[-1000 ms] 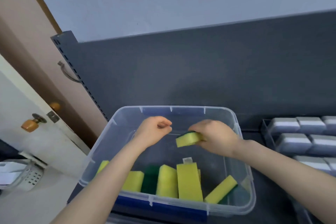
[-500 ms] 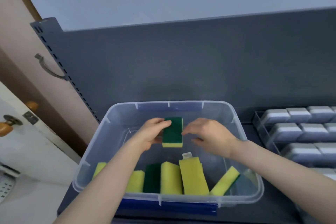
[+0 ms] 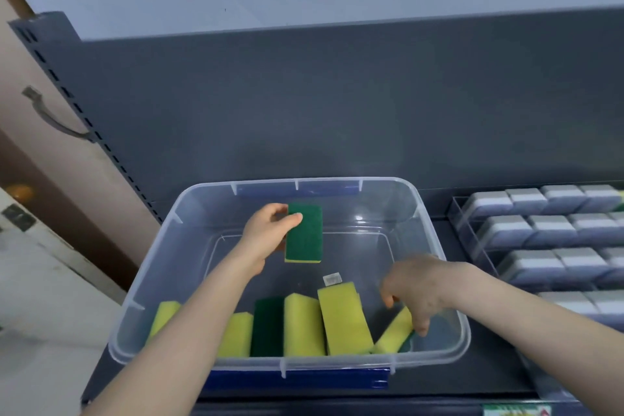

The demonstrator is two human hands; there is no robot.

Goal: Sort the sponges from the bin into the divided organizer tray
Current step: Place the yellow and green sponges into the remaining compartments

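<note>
Compared with half a second earlier, the two hands have parted. The right hand [image 3: 415, 290] has left the sponge [image 3: 304, 233] and dropped to the near right corner of the bin [image 3: 337, 181], so the left hand [image 3: 270, 233] now holds the sponge alone.

The left forearm reaches in over the near wall. The left grip pinches the sponge by its left edge, thumb across the green face. The sponge hangs upright above the bin's bare floor, green side towards the camera, with a yellow strip along its lower edge.

The right hand points downward, back uppermost, fingers curled over the upper end of a tilted sponge [image 3: 393, 331]. Whether that grip has closed on it cannot be told.

A row of sponges [image 3: 304, 324], yellow and green, leans against the near wall. The tray [image 3: 472, 240] stands to the right on the same shelf [image 3: 489, 365] and holds grey-and-white sponges [image 3: 547, 230] in rows.

A small tag [image 3: 332, 279] lies on the bin floor, and a green-and-red label [image 3: 516, 410] sits on the shelf edge. Neither can be read.
</note>
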